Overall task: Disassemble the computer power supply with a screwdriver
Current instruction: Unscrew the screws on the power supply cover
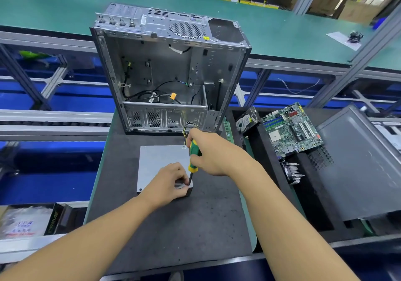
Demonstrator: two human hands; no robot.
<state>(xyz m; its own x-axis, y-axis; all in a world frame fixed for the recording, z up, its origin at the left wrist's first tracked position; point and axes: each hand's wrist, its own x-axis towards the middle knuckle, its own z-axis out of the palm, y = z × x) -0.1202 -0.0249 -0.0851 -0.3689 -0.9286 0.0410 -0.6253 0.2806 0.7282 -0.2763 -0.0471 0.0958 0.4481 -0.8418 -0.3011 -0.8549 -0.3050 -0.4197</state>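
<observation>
— Where's the supply (160,165)?
— Flat in the middle of the desk (173,226), just in front of the case (169,74) at the far edge.
— And the hands?
— The right hand (209,152) has its fingers wrapped round the screwdriver (193,157), whose tip is at the supply's near right corner. The left hand (167,183), fingers bent, grips that corner beside the shaft.
</observation>
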